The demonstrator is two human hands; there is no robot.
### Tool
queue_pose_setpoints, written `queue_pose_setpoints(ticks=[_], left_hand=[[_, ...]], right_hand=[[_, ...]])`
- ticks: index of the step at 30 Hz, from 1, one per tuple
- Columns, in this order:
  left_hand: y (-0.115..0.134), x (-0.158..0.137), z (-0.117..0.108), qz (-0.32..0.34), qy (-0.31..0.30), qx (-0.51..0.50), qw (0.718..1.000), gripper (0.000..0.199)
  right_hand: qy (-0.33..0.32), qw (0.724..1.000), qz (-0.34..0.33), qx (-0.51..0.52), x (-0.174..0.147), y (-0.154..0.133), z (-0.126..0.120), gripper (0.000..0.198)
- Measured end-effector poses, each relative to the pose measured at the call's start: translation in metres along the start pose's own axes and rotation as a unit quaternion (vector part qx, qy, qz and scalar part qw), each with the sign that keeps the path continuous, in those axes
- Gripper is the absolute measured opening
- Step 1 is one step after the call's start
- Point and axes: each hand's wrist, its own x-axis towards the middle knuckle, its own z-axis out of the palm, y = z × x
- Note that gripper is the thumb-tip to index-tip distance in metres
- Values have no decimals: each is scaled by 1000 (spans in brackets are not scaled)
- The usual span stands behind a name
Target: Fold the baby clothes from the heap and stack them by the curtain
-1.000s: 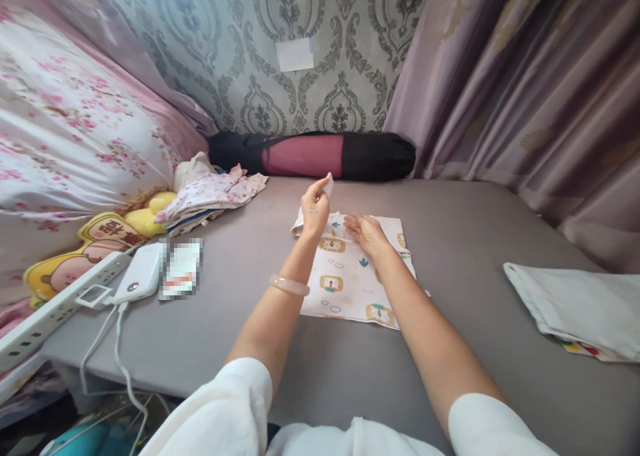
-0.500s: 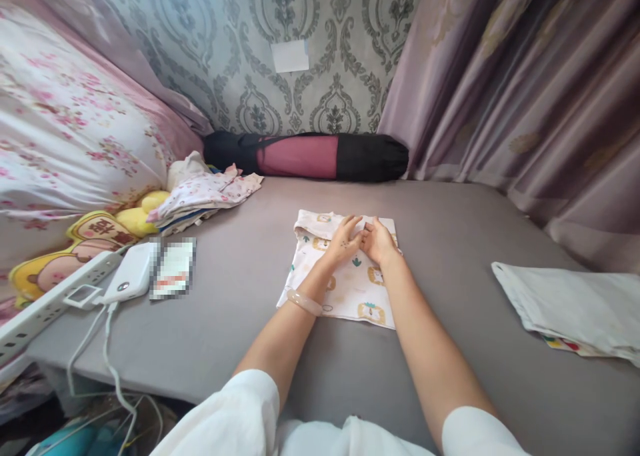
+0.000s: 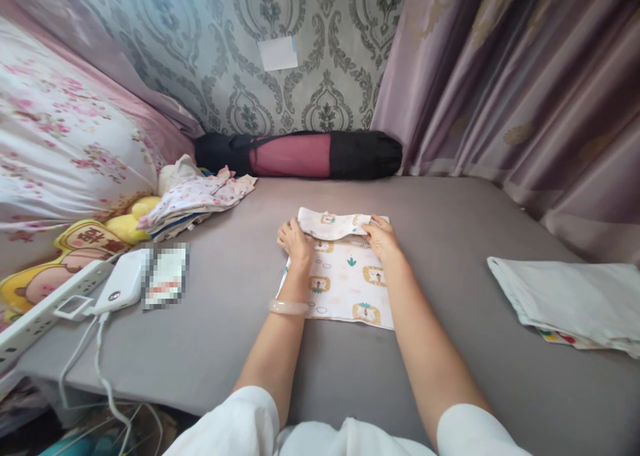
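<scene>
In front of me a white cloth [image 3: 340,293] printed with yellow lion faces and green leaves lies folded on the grey surface. Its far end is turned over towards me as a band, slightly lifted along the near edge. My left hand [image 3: 295,241], with a pale bangle on the wrist, is curled around the left end of this band. At the band's right end my right hand [image 3: 381,237] pinches the fabric, its thumb tucked under the edge. Some left fingertips are hidden.
A pile of folded clothes [image 3: 200,199] lies at the back left, near a yellow plush [image 3: 127,228]. A white power bank [image 3: 123,283] with cables sits by a power strip [image 3: 47,309]. Folded white fabric [image 3: 570,299] lies right; a long black-and-maroon bag [image 3: 293,155] rests against the wall.
My hands have moved apart from the middle of the cloth to both ends of its folded band. The band now stands up a little along its near edge. The view has shifted slightly right.
</scene>
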Motion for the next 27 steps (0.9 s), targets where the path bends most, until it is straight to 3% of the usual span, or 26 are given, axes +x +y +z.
queue_pose_setpoints(ticks=[9,18,20,23,25,27], left_hand=[[-1,0,-1,-60,-45,70,995,42],[-14,14,-4,-106,-98,20,989,42],[-16,17,-7,-115,-108,-3,988,44],[-12,20,-10,-105,-67,-14,992,44],[-3,20,-7,-58,-41,1,997,42],[8,18,0,40,-63,22,997,42]], right_hand=[[81,996,-23,-27,11,-5,-17,56],[114,968,-67,-215,14,-1,-22,62],[114,949,-86,-281,18,2,-24,60],[124,904,-116,-392,15,1,-25,54],[138,858,-158,-469,8,0,-23,52],[129,801,-224,-541,-2,-1,-18,49]])
